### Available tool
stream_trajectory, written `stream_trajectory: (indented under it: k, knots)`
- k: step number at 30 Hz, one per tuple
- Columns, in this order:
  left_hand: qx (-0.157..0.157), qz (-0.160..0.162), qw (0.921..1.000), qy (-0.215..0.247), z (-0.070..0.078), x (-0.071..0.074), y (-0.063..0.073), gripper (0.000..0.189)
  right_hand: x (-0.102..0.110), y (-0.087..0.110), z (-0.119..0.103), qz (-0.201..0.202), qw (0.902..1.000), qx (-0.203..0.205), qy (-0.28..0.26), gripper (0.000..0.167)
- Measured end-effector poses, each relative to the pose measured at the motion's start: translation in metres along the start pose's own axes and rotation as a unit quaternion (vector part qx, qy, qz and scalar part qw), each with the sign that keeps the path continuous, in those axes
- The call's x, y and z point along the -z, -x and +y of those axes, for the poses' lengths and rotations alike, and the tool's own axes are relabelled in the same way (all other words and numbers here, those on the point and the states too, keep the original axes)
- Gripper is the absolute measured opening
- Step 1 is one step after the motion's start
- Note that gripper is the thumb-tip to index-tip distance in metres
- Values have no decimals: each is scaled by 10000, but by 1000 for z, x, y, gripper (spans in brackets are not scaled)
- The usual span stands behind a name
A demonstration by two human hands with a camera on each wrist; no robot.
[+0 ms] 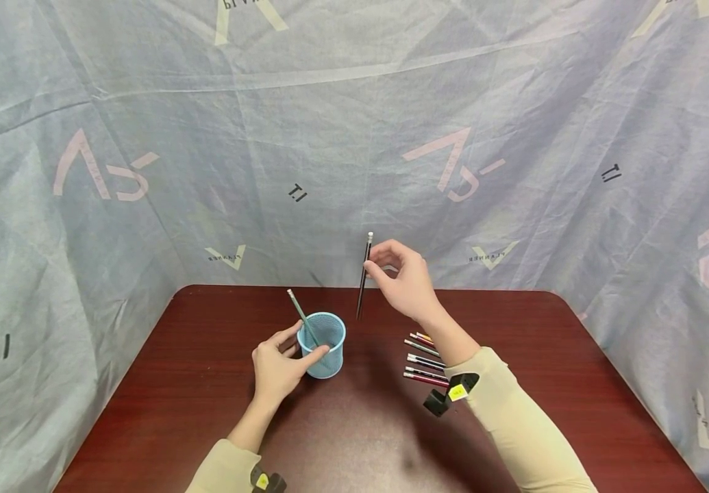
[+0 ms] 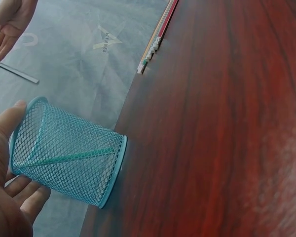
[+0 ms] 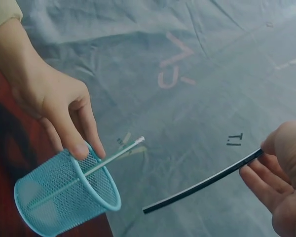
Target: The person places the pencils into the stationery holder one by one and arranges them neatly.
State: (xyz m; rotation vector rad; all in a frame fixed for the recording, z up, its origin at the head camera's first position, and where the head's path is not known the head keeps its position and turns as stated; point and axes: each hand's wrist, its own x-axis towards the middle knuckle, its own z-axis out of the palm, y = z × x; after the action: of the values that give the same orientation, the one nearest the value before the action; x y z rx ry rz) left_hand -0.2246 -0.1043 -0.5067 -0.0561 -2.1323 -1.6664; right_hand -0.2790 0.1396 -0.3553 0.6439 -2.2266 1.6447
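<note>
A light blue mesh pencil cup (image 1: 326, 363) stands upright on the table, and my left hand (image 1: 279, 366) grips its rim from the left side. One green pencil (image 1: 302, 316) leans inside the cup, its white eraser end sticking out at the upper left. My right hand (image 1: 405, 279) pinches a black pencil (image 1: 363, 284) near its eraser end, up in the air to the right of the cup. This pencil hangs nearly upright with its lower end apart from the cup. In the right wrist view, the black pencil (image 3: 202, 185) points toward the cup's mouth.
Several pencils (image 1: 425, 361) in different colours lie in a row on the dark red wooden table (image 1: 206, 383), partly below my right forearm. A grey printed cloth (image 1: 329, 171) hangs behind the table and along both sides.
</note>
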Motion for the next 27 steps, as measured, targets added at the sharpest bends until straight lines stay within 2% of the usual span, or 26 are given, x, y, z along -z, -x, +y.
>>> stream_trajectory:
  k: [6,11,21,27]
  knots:
    - [59,-22,10000,56,0,0,0,69,-15,-2,0,-15,9986,133,-504,11]
    - [41,-14,10000,44,0,0,0,69,-27,-3,4,-217,9985,214,-444,9]
    - [-27,2,10000,-20,1,0,-1,69,-51,0,22,-634,9972,394,26,9]
    - [-16,-14,10000,-31,-1,-1,-1,69,-62,3,34,-818,9921,541,777,10]
